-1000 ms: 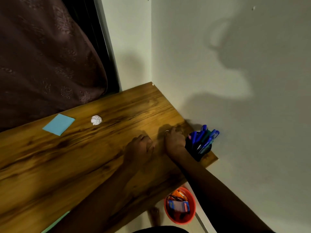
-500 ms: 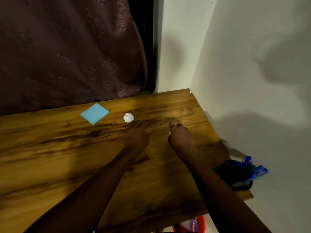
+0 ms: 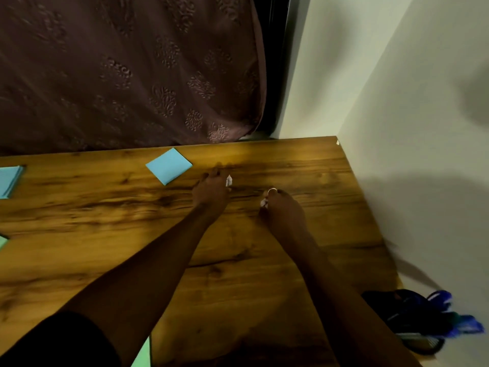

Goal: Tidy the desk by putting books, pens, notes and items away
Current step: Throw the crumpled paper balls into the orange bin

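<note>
Crumpled paper (image 3: 229, 180) lies against the left hand's (image 3: 211, 193) fingers (image 3: 215, 172).

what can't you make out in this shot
1. Head view: the white paper ball is mostly hidden by the left hand; gripped or just touched, unclear.
2. A white scrap peeks from under the right hand; the hand hides the rest.
3. The pen holder is motion-blurred; pens uncountable.
4. The blue note stack is cut off by the left edge.
</note>
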